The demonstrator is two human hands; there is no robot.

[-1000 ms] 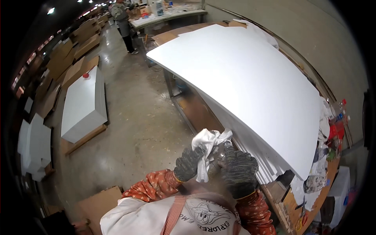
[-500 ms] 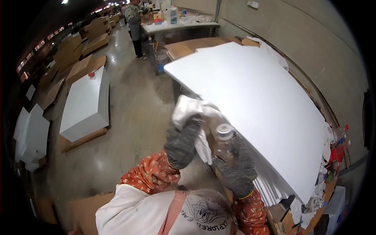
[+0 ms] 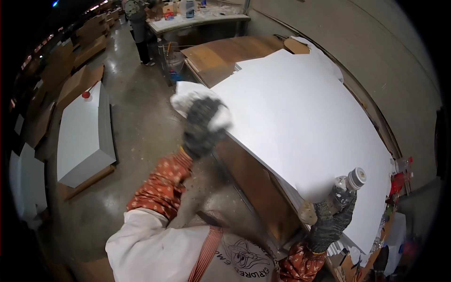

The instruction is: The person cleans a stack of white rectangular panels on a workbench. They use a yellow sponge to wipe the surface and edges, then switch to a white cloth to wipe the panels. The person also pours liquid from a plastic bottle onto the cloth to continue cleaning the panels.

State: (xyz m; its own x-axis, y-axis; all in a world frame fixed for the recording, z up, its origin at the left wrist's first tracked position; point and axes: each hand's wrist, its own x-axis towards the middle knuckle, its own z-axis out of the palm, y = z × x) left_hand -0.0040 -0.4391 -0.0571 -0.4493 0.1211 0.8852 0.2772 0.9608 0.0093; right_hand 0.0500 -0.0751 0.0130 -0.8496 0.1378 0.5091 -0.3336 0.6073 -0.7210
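My left hand, in a dark grey knit glove, grips a white cloth at the left edge of the top white panel; the cloth is blurred. Over the panel's near edge, my right hand, gloved alike, is wrapped round a clear plastic bottle. The bottle lies tilted, its white cap pointing up and right. A tan, rounded shape shows left of the right-hand fingers; whether it is the bottle's base I cannot tell. The panel tops a stack of similar white sheets.
A second white stack with a red object on top rests on cardboard at left. Behind, a person stands beside a worktable holding bottles. Brown boards lie beyond the panel. Assorted bottles and a red item crowd the right.
My hands have moved apart. The left went up and leftward with the cloth to the panel's edge; the right carried the bottle rightward over the panel and tilted it.
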